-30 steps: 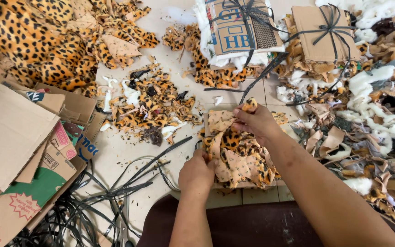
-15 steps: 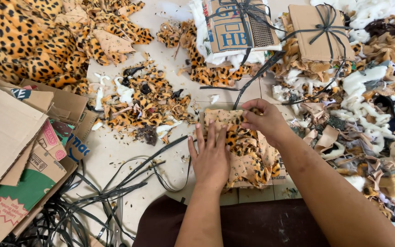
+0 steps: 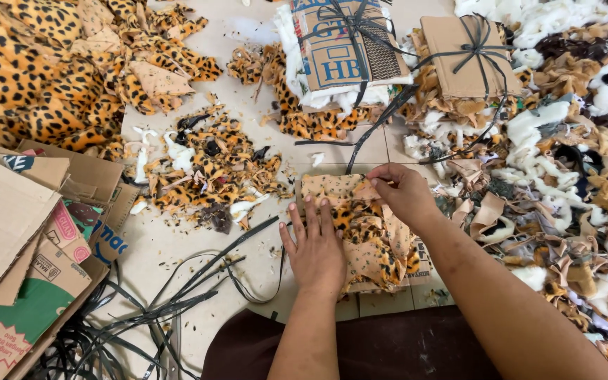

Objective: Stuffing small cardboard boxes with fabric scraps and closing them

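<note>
Two hands flatten a stack of leopard-print fabric scraps on the tiled floor.

The fabric stack (image 3: pixel 371 236) lies just below the string-tied cardboard bundle (image 3: pixel 350 46). The left hand (image 3: pixel 314 246) rests open, fingers spread flat on the stack's left side; the right hand (image 3: pixel 406 191) pinches its top edge between thumb and fingertips. The pieces look light, limp and apt to slide apart, so pressing from above and gripping edges likely suits them best.

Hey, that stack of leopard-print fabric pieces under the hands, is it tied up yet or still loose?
Still loose. No black strap crosses the stack of leopard-print fabric pieces; the left hand presses it flat, the right hand pinches its top edge.
</note>
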